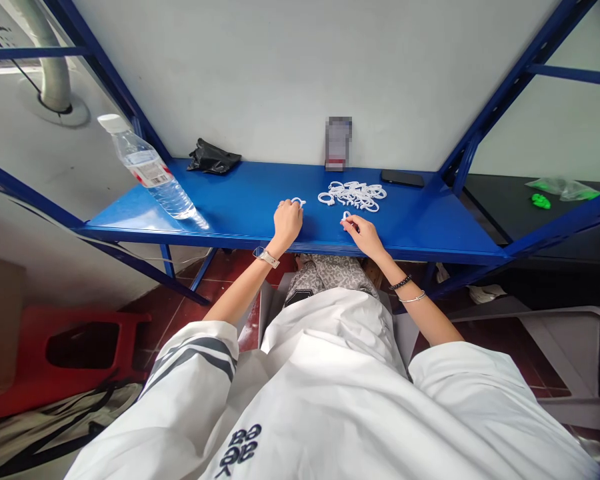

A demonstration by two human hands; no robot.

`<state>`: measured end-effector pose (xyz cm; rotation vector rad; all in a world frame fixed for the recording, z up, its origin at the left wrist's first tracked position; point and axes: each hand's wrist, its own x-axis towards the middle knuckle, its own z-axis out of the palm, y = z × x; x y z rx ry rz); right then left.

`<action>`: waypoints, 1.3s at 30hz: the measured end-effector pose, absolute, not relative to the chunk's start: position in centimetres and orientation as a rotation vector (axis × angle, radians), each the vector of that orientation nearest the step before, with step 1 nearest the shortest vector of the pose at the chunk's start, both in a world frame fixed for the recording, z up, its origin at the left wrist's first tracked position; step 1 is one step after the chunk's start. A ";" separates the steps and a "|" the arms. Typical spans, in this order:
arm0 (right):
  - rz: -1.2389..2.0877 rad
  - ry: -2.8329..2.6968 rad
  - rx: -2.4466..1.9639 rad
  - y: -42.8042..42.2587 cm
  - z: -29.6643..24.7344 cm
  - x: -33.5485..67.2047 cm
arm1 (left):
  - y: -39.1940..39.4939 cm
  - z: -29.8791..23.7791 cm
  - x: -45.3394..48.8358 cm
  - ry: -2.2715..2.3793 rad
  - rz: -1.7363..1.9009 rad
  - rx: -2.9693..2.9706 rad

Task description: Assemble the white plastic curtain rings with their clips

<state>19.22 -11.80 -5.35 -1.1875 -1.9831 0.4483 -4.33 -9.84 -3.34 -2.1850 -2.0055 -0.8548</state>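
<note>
My left hand [287, 220] rests on the blue shelf [250, 200] with its fingers curled round a small white plastic ring [298, 201]. My right hand [360, 232] lies a little to the right, pinching another white ring [347, 215] between thumb and fingertips. Just beyond both hands, a loose pile of several white rings [353, 195] lies on the shelf. A watch sits on my left wrist and two bracelets on my right.
A clear water bottle [150, 175] lies tilted at the shelf's left. A black crumpled bag [212, 157], a small box [338, 144] and a dark phone [403, 178] stand along the back. Blue frame posts flank the shelf. A red stool [65, 353] stands at the lower left.
</note>
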 end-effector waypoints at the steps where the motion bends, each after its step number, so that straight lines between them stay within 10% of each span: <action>1: 0.486 -1.968 -1.181 -11.8 -5.2 19.2 | -9.7 -3.4 -4.6 -2.014 -0.816 -2.170; 14: 0.936 -1.878 -1.007 -12.0 -4.6 19.8 | -10.8 -4.0 -0.6 -1.168 -1.445 -3.057; 23: 1.001 -1.709 -1.008 -12.1 -4.7 19.6 | -10.0 -4.5 -0.3 -1.401 -2.056 -3.417; 39: 1.114 -1.736 -0.907 -12.1 -4.3 19.9 | -11.0 -3.5 -0.5 -1.440 -2.076 -3.463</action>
